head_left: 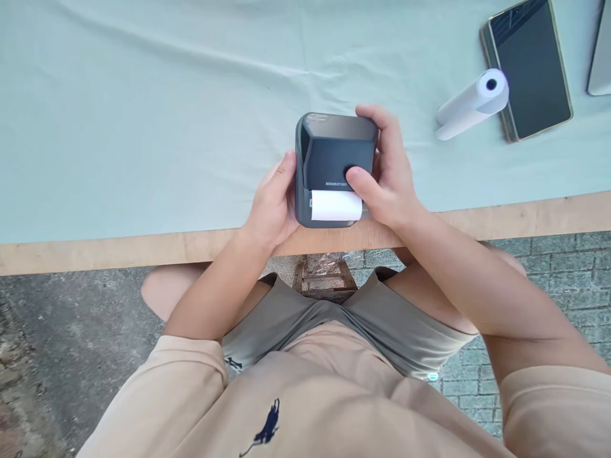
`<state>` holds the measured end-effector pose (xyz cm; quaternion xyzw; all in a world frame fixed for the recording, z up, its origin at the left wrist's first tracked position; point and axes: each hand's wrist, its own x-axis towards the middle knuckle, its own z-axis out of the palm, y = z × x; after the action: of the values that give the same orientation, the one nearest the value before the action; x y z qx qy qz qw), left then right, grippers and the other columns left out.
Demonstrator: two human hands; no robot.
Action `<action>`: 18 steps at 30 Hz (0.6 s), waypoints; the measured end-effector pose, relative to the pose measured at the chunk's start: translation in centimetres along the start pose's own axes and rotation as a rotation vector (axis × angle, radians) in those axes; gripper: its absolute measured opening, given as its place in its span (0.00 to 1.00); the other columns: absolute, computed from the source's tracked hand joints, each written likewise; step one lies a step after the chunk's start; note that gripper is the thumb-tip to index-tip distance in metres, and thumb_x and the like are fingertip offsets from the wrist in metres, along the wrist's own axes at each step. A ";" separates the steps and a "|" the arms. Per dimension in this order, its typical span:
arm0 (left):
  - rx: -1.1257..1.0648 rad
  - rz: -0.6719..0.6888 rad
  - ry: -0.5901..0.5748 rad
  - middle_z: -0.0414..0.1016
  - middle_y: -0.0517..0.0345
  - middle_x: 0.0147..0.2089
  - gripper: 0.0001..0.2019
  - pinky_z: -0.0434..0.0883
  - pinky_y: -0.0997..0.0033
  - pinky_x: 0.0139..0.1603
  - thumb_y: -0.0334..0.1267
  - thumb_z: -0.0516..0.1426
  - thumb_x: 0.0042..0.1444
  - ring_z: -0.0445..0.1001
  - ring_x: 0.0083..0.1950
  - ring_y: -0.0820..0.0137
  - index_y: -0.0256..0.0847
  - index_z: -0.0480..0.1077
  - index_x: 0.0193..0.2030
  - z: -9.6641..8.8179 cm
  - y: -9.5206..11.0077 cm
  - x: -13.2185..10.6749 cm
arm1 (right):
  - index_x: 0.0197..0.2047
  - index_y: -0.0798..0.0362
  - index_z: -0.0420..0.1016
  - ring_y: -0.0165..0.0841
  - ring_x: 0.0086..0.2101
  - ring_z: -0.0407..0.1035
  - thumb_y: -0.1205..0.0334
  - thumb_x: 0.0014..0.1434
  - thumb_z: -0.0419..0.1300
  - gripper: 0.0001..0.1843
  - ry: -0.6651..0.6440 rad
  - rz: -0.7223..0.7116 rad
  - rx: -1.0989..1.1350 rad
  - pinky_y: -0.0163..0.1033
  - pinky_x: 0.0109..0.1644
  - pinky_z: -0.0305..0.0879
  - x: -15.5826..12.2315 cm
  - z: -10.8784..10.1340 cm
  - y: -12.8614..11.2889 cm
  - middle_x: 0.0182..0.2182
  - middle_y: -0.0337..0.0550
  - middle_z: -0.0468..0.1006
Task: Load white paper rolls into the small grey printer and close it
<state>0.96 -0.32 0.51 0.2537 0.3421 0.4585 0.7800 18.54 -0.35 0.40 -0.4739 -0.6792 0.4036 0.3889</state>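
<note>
Between my two hands is a dark label printer (pixel 337 156) marked NIIMBOT, held over the table's front edge. A white paper roll (pixel 337 205) shows at the printer's near end, below the dark lid. My left hand (pixel 274 203) grips the left side, its thumb along the edge and its other fingers hidden underneath. On the right side, my right hand (pixel 389 172) wraps the body, with the thumb resting on the lid near the lettering and the index finger at the far right corner. The lid looks slightly raised along its left side.
A loose white paper roll (pixel 472 105) lies to the right, against a dark-screened phone (pixel 534 70). Part of a grey flat object (pixel 602 60) shows at the right border. Pale green cloth (pixel 143 127) covers the table, whose bare wooden edge (pixel 95 254) faces me.
</note>
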 end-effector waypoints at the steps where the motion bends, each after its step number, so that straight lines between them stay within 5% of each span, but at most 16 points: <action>1: -0.004 0.004 0.004 0.82 0.59 0.48 0.23 0.70 0.60 0.69 0.43 0.41 0.70 0.62 0.72 0.64 0.40 0.76 0.44 0.0 0.0 0.0 | 0.64 0.42 0.50 0.36 0.46 0.69 0.36 0.62 0.51 0.33 -0.008 -0.001 0.014 0.42 0.43 0.72 0.0 0.0 -0.1 0.58 0.47 0.65; 12: 0.070 0.033 0.034 0.82 0.60 0.47 0.20 0.71 0.61 0.69 0.45 0.44 0.69 0.65 0.71 0.65 0.41 0.75 0.44 0.1 0.1 0.0 | 0.65 0.42 0.50 0.36 0.43 0.70 0.39 0.63 0.52 0.32 -0.027 -0.009 0.105 0.43 0.43 0.73 0.0 0.0 -0.1 0.57 0.47 0.65; 18: 0.109 0.063 0.085 0.82 0.57 0.47 0.17 0.73 0.62 0.66 0.50 0.51 0.65 0.68 0.68 0.62 0.43 0.75 0.44 -0.2 -0.2 0.0 | 0.67 0.42 0.46 0.40 0.53 0.68 0.39 0.61 0.54 0.37 -0.064 -0.011 0.066 0.46 0.51 0.73 0.0 -0.2 0.3 0.62 0.49 0.62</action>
<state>0.93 -0.45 0.25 0.2865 0.3914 0.4739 0.7350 18.87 -0.25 0.20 -0.4439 -0.6804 0.4384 0.3846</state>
